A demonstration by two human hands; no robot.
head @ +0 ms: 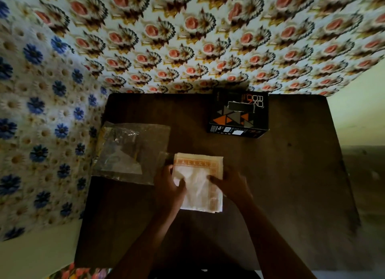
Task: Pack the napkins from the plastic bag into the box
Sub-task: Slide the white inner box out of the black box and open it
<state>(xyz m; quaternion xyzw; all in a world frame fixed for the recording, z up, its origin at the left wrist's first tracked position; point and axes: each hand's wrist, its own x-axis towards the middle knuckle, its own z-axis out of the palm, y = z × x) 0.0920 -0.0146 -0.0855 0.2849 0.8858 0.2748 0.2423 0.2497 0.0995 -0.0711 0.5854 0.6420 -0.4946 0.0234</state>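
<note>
A stack of white napkins with an orange patterned border point(198, 174) lies flat at the middle of the dark wooden table point(291, 174). My left hand point(168, 187) grips the stack's left edge, thumb on top. My right hand point(231, 185) holds its right edge, fingers pressing the top napkin. A clear plastic bag point(133, 151) lies flat to the left of the napkins, with something pale still inside it. A black box with orange and grey triangles point(237, 112) stands closed at the table's far side, right of centre.
Floral cloths hang behind the table point(208, 39) and along its left side point(41, 132). The table's right edge borders a pale wall and floor point(362, 132).
</note>
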